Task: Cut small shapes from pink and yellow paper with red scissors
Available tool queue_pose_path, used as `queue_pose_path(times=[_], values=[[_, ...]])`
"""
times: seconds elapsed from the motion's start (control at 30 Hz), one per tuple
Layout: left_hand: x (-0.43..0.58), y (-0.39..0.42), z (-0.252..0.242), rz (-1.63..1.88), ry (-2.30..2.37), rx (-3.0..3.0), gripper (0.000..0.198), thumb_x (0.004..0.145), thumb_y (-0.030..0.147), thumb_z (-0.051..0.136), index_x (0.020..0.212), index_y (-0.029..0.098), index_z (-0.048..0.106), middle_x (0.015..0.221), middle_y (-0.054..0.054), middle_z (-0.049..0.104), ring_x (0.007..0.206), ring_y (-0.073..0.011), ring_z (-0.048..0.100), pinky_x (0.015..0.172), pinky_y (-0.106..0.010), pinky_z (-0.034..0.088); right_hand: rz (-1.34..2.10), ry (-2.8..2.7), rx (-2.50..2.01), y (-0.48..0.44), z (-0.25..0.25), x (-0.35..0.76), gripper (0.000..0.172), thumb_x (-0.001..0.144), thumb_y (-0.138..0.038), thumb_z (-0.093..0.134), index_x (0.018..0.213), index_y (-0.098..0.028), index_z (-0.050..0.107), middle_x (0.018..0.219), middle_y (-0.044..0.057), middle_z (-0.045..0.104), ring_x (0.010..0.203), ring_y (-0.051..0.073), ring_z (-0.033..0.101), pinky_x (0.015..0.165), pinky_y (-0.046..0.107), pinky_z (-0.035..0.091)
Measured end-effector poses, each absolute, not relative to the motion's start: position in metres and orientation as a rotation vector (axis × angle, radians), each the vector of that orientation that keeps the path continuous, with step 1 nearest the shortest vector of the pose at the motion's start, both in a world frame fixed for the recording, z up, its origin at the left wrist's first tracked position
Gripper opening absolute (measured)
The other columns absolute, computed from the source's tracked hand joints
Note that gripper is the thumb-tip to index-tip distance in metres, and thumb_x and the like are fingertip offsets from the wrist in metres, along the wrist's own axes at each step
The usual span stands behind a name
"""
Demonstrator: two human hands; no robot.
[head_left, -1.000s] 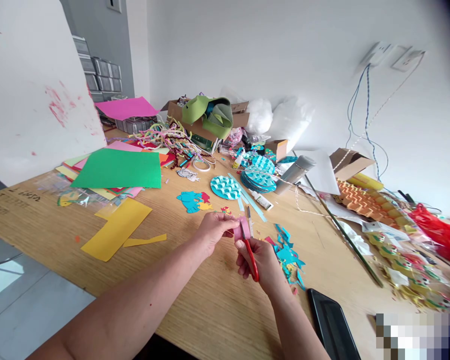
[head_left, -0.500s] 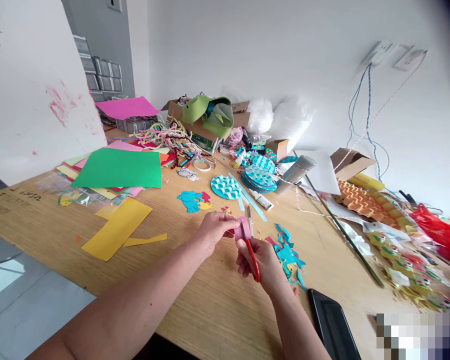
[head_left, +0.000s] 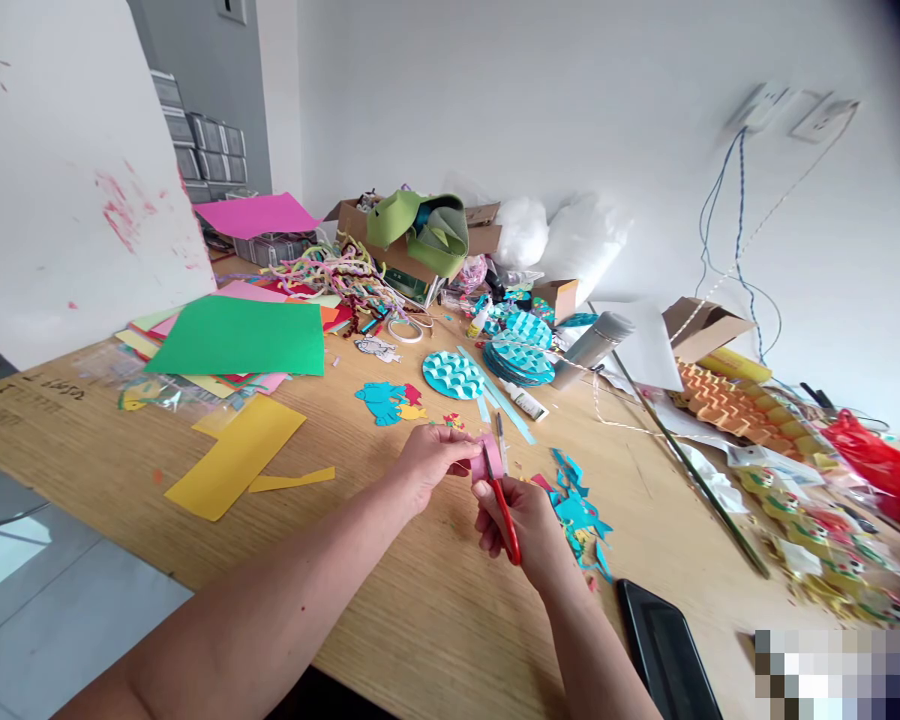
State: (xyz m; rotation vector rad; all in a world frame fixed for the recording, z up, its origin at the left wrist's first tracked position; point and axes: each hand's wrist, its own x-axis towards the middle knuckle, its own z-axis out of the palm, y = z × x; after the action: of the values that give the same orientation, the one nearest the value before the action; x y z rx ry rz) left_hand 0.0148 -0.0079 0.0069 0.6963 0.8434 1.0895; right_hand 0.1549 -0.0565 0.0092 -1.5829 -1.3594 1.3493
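Observation:
My left hand (head_left: 436,463) pinches a small piece of pink paper (head_left: 493,458) between thumb and fingers. My right hand (head_left: 516,520) is wrapped round red-handled scissors (head_left: 507,525), whose blades lie against the pink paper. Whether the blades are cutting into it I cannot tell. Just beyond the hands, a pen (head_left: 501,434) lies on the table. Blue paper scraps (head_left: 579,510) are scattered right of my right hand. Ahead of my left hand are a blue paper fish (head_left: 381,402) and smaller red and yellow fish cutouts (head_left: 412,411).
Yellow paper (head_left: 236,460) and a green sheet (head_left: 240,335) lie to the left. A round blue scalloped piece (head_left: 453,375), a glue bottle (head_left: 525,400) and a grey cylinder (head_left: 594,348) stand or lie ahead. A black phone (head_left: 669,650) rests at the near right, beside a long green stick (head_left: 694,465).
Both hands keep the same hold on the paper and scissors. The view has shifted very slightly; nothing else has visibly moved.

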Motion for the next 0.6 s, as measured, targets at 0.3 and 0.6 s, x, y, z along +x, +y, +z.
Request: queue_pose_path(times=[0.3,0.6], values=[[0.0148,-0.0075,0.0060,1.094,0.864,0.713,0.020,0.052,0.024,0.078,0.066,0.013,0.070,0.062,-0.003,0.064,0.059,-0.0118,0.056,0.061,-0.027,0.045,1.326,-1.386,-1.586,-0.0570,0.0086,0.1559,0.053,0.062,-0.067,0.069,0.057,-0.017,0.053,0.047,0.000,0.059,0.034,0.011,0.053,0.032,0.019,0.038],[0.0158,-0.0062,0.0039,1.094,0.859,0.716,0.019,0.052,0.024,0.077,0.066,0.013,0.070,0.062,-0.003,0.064,0.060,-0.0122,0.057,0.063,-0.028,0.045,1.338,-1.360,-1.582,-0.0580,0.0082,0.1559,0.051,0.062,-0.064,0.072,0.056,-0.017,0.053,0.046,0.000,0.059,0.033,0.010,0.052,0.031,0.018,0.038]])
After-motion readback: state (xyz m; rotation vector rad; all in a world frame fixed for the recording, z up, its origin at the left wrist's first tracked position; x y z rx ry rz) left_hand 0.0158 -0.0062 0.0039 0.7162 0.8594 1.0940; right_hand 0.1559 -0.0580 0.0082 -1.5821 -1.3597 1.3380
